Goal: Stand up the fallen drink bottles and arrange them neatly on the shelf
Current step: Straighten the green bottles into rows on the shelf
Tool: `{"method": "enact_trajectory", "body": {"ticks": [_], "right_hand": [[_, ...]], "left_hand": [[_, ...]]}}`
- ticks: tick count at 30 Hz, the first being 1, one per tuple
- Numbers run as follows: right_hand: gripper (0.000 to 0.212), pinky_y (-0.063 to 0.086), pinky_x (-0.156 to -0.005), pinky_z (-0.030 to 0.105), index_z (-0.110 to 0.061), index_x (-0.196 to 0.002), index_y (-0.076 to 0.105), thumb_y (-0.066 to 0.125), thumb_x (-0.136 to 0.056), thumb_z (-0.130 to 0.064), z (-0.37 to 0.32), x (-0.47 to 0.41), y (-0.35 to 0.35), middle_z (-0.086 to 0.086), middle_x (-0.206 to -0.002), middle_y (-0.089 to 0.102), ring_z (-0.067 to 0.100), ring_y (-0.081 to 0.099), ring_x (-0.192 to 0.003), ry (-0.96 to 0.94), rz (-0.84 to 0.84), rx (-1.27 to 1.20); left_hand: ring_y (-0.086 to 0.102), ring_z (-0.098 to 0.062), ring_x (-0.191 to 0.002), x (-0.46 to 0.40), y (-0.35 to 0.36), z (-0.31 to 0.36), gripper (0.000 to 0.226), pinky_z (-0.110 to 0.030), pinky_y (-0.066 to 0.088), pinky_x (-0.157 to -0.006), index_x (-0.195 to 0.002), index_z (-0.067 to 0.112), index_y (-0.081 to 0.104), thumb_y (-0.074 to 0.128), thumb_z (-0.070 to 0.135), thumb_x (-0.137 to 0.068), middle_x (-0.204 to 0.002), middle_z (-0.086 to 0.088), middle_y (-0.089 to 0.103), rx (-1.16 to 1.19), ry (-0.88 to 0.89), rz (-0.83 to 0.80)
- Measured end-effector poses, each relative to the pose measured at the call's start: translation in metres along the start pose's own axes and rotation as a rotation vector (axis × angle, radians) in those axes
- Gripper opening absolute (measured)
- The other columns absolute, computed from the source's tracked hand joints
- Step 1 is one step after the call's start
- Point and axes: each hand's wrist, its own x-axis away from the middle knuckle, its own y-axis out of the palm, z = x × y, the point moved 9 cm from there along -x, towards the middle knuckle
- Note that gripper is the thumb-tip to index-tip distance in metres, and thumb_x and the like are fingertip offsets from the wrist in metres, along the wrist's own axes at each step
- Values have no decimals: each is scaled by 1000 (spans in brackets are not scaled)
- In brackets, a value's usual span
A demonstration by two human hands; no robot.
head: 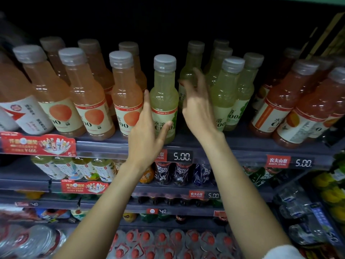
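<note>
I have the pale green bottle (164,98) upright, long axis vertical, at the shelf (242,144) front edge, my left hand (147,131) touching it at 8 o'clock with fingers straight, my right hand (197,107) spread empty at 3 o'clock.

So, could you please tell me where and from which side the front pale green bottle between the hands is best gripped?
I would grip the front pale green bottle around its wide labelled body, coming straight from the open shelf front. It stands upright with an orange bottle close on its left, so the left hand, already touching that side, and the right hand could close around it.
</note>
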Motion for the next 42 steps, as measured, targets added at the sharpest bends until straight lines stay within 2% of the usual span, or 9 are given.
{"method": "enact_trajectory", "body": {"ticks": [3,6,9,16,22,26,31,38,42], "right_hand": [[47,33,-105,38,-9,-140,38,44,-94,-4,9,-22,12,23,-147,22,35,22,-135,110,-133,125],[45,39,-94,40,-13,-141,34,41,-97,-9,18,-34,20,23,-139,30,37,33,-126,150,-203,262],[35,41,-77,33,-12,-134,40,33,-102,-27,20,-39,22,16,-118,48,32,53,-104,182,-226,157],[38,29,-63,15,-14,-136,41,35,-101,-28,35,-41,29,7,-111,51,29,56,-93,322,-208,5],[39,31,-71,30,-21,-135,33,42,-98,-30,7,-28,18,14,-126,45,28,53,-95,120,-267,54],[51,37,-68,33,-10,-124,32,65,-84,-12,9,-27,7,4,-97,42,26,51,-100,92,-145,9],[43,38,-78,24,-7,-128,32,52,-96,-26,27,-35,14,10,-123,53,21,53,-107,282,-228,-392],[53,37,-78,21,-15,-142,33,53,-94,-27,21,-53,25,10,-131,52,23,50,-118,235,-293,-322],[52,53,-84,39,-16,-140,38,57,-92,-25,23,-55,29,10,-123,55,24,55,-109,240,-290,-383]], "left_hand": [[62,-25,-103,1,-2,-1,85,-35,52,-74,-153,13,8,56,45,-91,-147,-7,44,-12,13,19],[62,-30,-106,1,-1,-4,85,-37,53,-74,-153,14,8,54,47,-90,-145,-8,47,-20,11,21],[62,-29,-106,1,0,-3,85,-33,50,-73,-153,15,8,56,46,-91,-145,-7,47,-26,12,14],[65,-29,-101,1,1,-5,84,-34,51,-70,-153,14,9,53,48,-90,-143,-8,48,-27,3,1],[64,-27,-101,1,1,-5,85,-31,49,-68,-153,13,8,54,47,-91,-145,-8,47,-37,6,2],[61,-24,-103,1,2,-3,84,-26,45,-69,-153,12,8,55,46,-92,-149,-7,42,-50,14,5],[60,-24,-100,1,0,-3,83,-30,47,-68,-153,12,9,56,45,-92,-148,-7,43,-57,10,10],[55,-18,-108,2,0,-3,85,-23,38,-74,-153,14,7,59,41,-92,-149,-5,41,-47,-10,20],[54,-17,-106,2,0,-1,85,-23,39,-72,-153,13,7,58,43,-92,-151,-5,39,-55,-1,20]]}}
